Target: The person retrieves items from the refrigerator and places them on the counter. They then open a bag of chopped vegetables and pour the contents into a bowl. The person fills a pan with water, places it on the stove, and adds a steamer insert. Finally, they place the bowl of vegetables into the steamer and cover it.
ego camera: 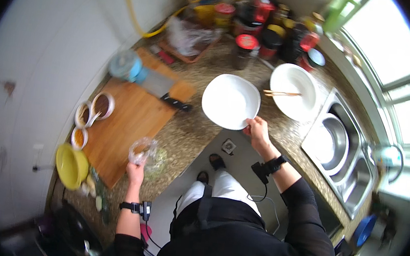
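Note:
My right hand (258, 133) pinches the near right rim of a white squarish bowl (230, 100). No food shows inside that bowl, and it is tilted at the front of the counter. Over the near edge of the wooden cutting board (127, 116), my left hand (135, 173) grips a small clear plastic container (140, 146) by its side. Just right of it is a blurred see-through item with pale green contents (158, 164); I cannot tell what it is. A cleaver (164, 90) with a black handle lies on the board's far part.
Three small seasoning bowls (80, 137) and a yellow-green basin (70, 166) stand left. A larger white bowl (295, 85) carries chopsticks (281, 93). Sauce jars (245, 51) crowd the back corner. The steel sink (348, 158) at right holds a metal basin (329, 143). A black wok (74, 226) is lower left.

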`<state>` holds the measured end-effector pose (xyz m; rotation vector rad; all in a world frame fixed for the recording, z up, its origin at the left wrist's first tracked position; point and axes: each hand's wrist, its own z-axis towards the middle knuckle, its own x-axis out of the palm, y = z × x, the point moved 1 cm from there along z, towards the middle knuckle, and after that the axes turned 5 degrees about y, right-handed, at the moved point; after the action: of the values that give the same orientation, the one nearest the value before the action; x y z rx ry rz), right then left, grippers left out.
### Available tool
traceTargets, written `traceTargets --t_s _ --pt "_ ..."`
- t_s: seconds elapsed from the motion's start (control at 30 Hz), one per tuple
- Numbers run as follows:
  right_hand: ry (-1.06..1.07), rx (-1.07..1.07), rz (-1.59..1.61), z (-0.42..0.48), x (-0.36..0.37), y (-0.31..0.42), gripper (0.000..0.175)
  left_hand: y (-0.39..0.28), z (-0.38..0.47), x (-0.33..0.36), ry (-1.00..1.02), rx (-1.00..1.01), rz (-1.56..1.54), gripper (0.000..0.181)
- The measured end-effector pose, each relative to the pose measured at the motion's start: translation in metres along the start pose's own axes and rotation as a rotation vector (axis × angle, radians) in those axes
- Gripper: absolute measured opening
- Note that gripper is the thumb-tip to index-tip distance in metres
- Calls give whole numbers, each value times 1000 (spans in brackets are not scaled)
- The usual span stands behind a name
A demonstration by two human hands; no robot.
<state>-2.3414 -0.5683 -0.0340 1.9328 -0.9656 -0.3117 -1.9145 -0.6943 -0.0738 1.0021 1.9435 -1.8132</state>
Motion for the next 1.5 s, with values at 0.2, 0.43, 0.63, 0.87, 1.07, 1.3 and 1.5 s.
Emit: traceTargets --t_s 0.2,0.43,0.63,0.87,1.07,1.3,1.5 --pt "-241 -209 232 -121 -108 29 6 -23 5 -7 -28 106 -97 69" --pt "-1080 -462 -463 -176 -292 59 20 -114 -49 -5 52 580 -207 50" --pt "-1104 -218 -535 -186 -350 5 24 -174 -73 56 756 414 -553 40" --pt "-483 -214 113 -285 -212 -19 22 -278 -164 152 1644 70 -828 66" --pt "-215 -362 144 -372 -243 -42 21 -327 -265 220 1585 -2 -896 50" --pt "-1779 -177 -324 -598 -569 -121 23 -359 -367 291 1584 -76 -811 47" --pt "-1686 343 -1228 -657 -674 -186 44 -360 -419 304 1522 -94 -769 47"
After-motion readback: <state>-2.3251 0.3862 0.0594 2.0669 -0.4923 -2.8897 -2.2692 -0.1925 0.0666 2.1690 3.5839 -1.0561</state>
